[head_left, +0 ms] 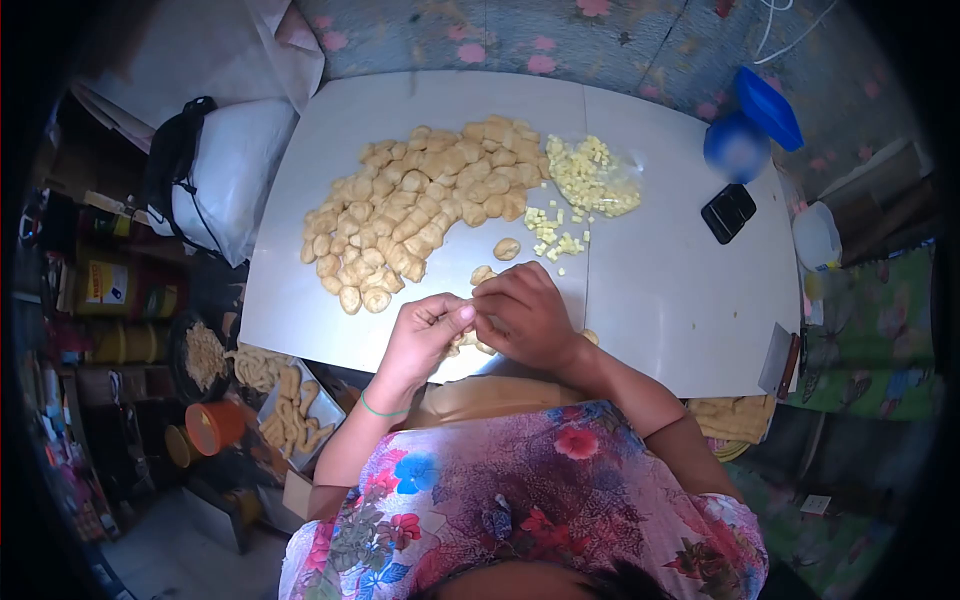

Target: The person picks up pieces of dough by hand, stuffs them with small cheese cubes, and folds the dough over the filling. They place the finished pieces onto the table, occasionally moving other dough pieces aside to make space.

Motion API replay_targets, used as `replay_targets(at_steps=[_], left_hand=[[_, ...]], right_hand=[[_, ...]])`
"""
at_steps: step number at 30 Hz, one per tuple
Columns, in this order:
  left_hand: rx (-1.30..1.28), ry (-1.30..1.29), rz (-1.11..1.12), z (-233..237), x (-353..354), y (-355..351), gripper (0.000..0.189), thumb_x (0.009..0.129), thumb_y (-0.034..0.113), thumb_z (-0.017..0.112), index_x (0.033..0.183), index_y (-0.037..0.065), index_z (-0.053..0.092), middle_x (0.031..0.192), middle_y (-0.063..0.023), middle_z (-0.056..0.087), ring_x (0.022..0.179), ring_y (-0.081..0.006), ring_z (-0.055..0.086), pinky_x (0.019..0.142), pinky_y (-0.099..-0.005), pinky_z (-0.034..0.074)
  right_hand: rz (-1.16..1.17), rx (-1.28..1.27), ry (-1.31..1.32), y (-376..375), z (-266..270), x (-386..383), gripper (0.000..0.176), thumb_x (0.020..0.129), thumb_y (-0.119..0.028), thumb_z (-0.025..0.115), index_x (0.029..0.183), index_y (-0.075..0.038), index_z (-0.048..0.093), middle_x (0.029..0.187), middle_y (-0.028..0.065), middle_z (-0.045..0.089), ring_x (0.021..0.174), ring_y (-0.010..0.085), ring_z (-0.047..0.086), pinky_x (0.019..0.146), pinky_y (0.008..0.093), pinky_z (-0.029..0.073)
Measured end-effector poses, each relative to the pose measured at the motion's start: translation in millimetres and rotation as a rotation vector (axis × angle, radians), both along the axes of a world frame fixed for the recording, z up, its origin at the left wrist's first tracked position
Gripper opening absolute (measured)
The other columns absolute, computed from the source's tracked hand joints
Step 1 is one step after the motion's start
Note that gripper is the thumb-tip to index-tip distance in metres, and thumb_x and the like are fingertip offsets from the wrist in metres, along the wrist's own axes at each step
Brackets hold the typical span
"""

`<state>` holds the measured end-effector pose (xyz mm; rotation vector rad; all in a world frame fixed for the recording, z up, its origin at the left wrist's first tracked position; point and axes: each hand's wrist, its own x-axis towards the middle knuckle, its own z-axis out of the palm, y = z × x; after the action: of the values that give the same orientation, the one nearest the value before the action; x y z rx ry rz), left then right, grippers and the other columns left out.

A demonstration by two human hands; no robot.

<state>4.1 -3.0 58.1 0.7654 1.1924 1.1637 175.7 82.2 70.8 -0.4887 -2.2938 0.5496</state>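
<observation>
My left hand [428, 335] and my right hand [525, 315] meet over the near edge of the white table [650, 300]. Fingertips of both are pinched together; whatever lies between them is too small or hidden to name. Dough pieces show beneath and beside the hands, one of them [483, 274] just behind the right fingers. A single round dough piece [507, 249] lies a little farther off. Beyond it spreads a big heap of round dough pieces [420, 190]. Pale yellow cubes [545, 232] are scattered to its right, beside a clear plastic bag of cubes [595, 180].
At the right are a black case [728, 212], a blue container [737, 148], a white tub [817, 238] and a cleaver [778, 358] at the table edge. Lower left, a tray of dough strips [295, 415] stands by an orange container [213, 428]. A white sack [240, 170] is at the left.
</observation>
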Motion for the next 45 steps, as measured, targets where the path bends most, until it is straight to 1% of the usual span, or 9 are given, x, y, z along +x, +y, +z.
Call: replay_targets(at_steps=[5,9,11,20,24,30,34,39,45], left_hand=[[-0.016,-0.043,0.025,-11.6,0.8,-3.7,0.017,0.09,0.013,0.064,0.088,-0.003,0.067,0.083,-0.0053,0.065,0.07,-0.0079,0.056,0.066,-0.0212,0.044],[0.179,0.553,-0.023,1.9,1.3,-8.0,0.014,0.087,0.011,0.065,0.091,-0.002,0.069,0.095,-0.0078,0.065,0.082,-0.0163,0.058,0.077,-0.0283,0.045],[0.471,1.006,-0.154,0.9,-5.7,-11.2,0.014,0.085,0.011,0.066,0.093,0.001,0.07,0.101,-0.008,0.064,0.092,-0.0221,0.058,0.085,-0.0339,0.043],[0.419,1.348,-0.288,-4.9,8.0,-15.9,0.02,0.074,0.009,0.067,0.094,0.008,0.068,0.118,-0.0085,0.058,0.111,-0.0282,0.05,0.096,-0.0422,0.033],[0.649,1.321,-0.357,-6.2,0.7,-19.7,0.023,0.075,0.007,0.065,0.097,0.008,0.062,0.12,-0.01,0.057,0.117,-0.0304,0.049,0.097,-0.0418,0.035],[0.295,0.355,-0.038,5.0,-4.4,-29.5,0.018,0.09,0.003,0.057,0.109,0.001,0.059,0.104,-0.0087,0.064,0.093,-0.0157,0.061,0.084,-0.027,0.047],[0.234,0.19,0.135,-8.2,2.7,-23.9,0.023,0.091,-0.001,0.056,0.113,-0.003,0.061,0.102,-0.0061,0.062,0.091,-0.0111,0.058,0.083,-0.0235,0.046],[0.196,0.123,0.229,-48.6,1.9,-16.6,0.022,0.091,-0.001,0.055,0.111,-0.005,0.063,0.108,-0.008,0.058,0.097,-0.0134,0.056,0.086,-0.0246,0.045],[0.257,0.473,0.176,-52.6,2.1,-17.8,0.027,0.085,0.001,0.063,0.111,-0.007,0.061,0.113,-0.0121,0.054,0.106,-0.0148,0.053,0.089,-0.0274,0.046]], right_hand=[[0.054,-0.537,-0.099,2.4,4.9,3.7,0.018,0.074,-0.008,0.071,0.092,-0.007,0.069,0.096,0.0074,0.063,0.091,0.0247,0.059,0.086,0.0357,0.045],[0.054,-0.897,-0.096,1.9,-13.7,19.7,0.027,0.074,-0.014,0.071,0.099,-0.005,0.069,0.103,0.0093,0.062,0.102,0.0273,0.058,0.1,0.0387,0.041],[0.019,-0.643,-0.266,-1.6,-20.8,20.6,0.03,0.075,-0.017,0.07,0.102,-0.005,0.068,0.103,0.0088,0.061,0.102,0.0273,0.057,0.096,0.0399,0.042],[0.041,-0.323,-0.408,-22.7,-66.5,19.8,0.013,0.073,-0.017,0.065,0.082,-0.01,0.058,0.096,0.0066,0.057,0.089,0.0289,0.053,0.078,0.0417,0.041],[0.154,-0.71,-0.475,-24.6,-49.8,33.9,0.011,0.075,-0.013,0.066,0.082,-0.01,0.058,0.101,0.0063,0.057,0.089,0.0254,0.057,0.082,0.0404,0.044],[0.245,-1.418,0.103,-9.8,-28.2,60.9,0.016,0.083,0.006,0.058,0.097,-0.001,0.063,0.109,0.0093,0.057,0.098,0.0174,0.06,0.09,0.0328,0.051],[0.099,-1.174,0.176,-8.0,-44.9,63.9,0.017,0.083,0.006,0.059,0.099,0.003,0.063,0.115,0.0103,0.057,0.097,0.0192,0.062,0.088,0.0316,0.053],[0.057,-1.516,0.619,-16.2,-40.6,64.0,0.019,0.084,0.001,0.064,0.103,0.001,0.062,0.112,0.0099,0.059,0.092,0.0171,0.063,0.084,0.029,0.053],[-0.208,-0.954,0.025,-16.3,-56.2,72.6,0.029,0.086,-0.015,0.068,0.111,-0.002,0.062,0.109,0.0093,0.061,0.103,0.0166,0.057,0.08,0.0315,0.05]])
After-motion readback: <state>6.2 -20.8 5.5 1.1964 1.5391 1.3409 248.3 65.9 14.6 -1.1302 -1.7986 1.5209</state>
